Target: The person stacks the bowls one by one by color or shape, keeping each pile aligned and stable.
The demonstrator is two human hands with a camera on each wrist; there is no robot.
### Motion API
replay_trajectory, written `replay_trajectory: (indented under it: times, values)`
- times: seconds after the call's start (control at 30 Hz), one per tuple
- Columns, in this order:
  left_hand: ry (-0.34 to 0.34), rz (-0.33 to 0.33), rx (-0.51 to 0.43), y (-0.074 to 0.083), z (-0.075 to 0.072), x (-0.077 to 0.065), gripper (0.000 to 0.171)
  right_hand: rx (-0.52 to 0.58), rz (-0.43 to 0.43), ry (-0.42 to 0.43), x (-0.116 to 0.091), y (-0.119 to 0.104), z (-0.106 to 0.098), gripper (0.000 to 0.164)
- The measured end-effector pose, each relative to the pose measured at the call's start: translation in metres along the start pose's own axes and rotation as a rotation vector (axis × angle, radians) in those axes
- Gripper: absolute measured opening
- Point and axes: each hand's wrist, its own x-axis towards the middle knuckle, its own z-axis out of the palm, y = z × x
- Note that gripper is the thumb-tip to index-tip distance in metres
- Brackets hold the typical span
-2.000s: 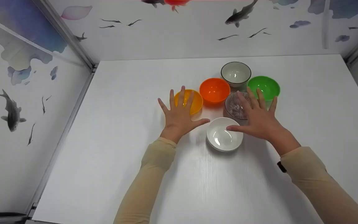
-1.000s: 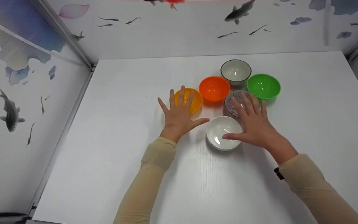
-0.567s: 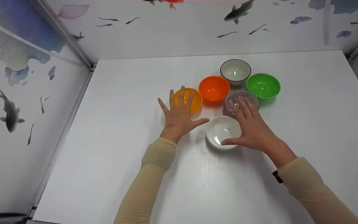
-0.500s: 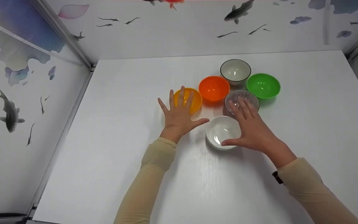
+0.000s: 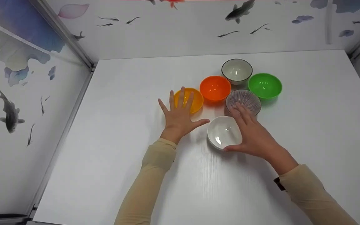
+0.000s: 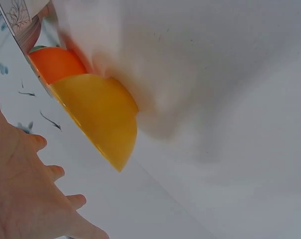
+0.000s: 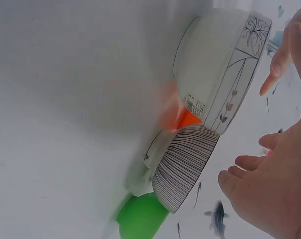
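My left hand (image 5: 177, 121) hovers with its fingers spread over the near side of the yellow bowl (image 5: 197, 104). In the left wrist view that hand (image 6: 26, 194) is apart from the yellow bowl (image 6: 98, 112). Over the right side of the white bowl (image 5: 219, 131) is my right hand (image 5: 255, 137), thumb at the bowl's near rim and fingertips overlapping the striped bowl (image 5: 248, 99). The right wrist view shows this hand (image 7: 269, 179) above the bowls' rims, a gap between it and the white bowl (image 7: 212, 64), whose outside bears a drawn plant pattern.
An orange bowl (image 5: 215, 88), a green bowl (image 5: 265, 86) and a pale dark-rimmed bowl (image 5: 237, 71) stand upright behind, close together with the others. All rest on a white table (image 5: 111, 131). Walls with painted fish (image 5: 239, 12) rise at the back and left.
My right hand has come left and nearer from the green and striped bowls to the white bowl, its fingers drawing closer together. The left hand has barely moved, and the bowls keep their places.
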Motion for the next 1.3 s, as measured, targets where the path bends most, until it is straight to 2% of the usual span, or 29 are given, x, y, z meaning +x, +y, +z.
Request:
replay_trajectory:
  times: [0.53,0.77,1.3]
  values:
    - [-0.012,-0.007,-0.005,0.000,0.003,0.001,0.111,0.021,-0.018,0.020,-0.010,0.001,0.006,0.122]
    - [-0.030,-0.018,-0.010,-0.003,0.005,0.001,0.112,0.041,-0.007,-0.001,-0.011,0.002,0.008,0.119]
    - [-0.037,-0.035,0.003,-0.008,0.007,0.002,0.112,0.063,0.011,0.003,-0.014,0.002,0.011,0.120]
